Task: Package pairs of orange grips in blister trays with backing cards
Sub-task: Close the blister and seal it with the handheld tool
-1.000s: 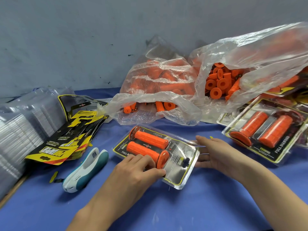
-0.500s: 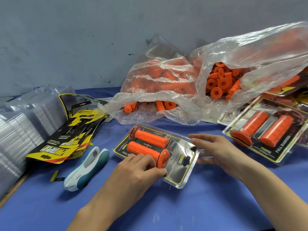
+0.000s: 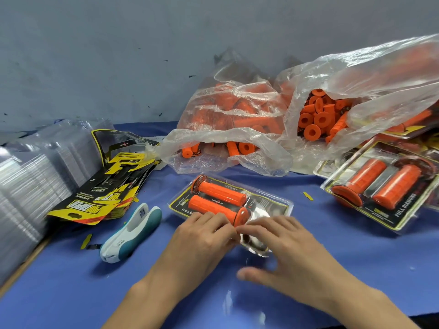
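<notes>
Blister tray [image 3: 268,205]: two orange grips [image 3: 222,194] inside, on blue table [image 3: 71,293].
Left hand [image 3: 202,236]: fingertips on near edge.
Right hand [image 3: 285,248]: fingers on same edge.
</notes>
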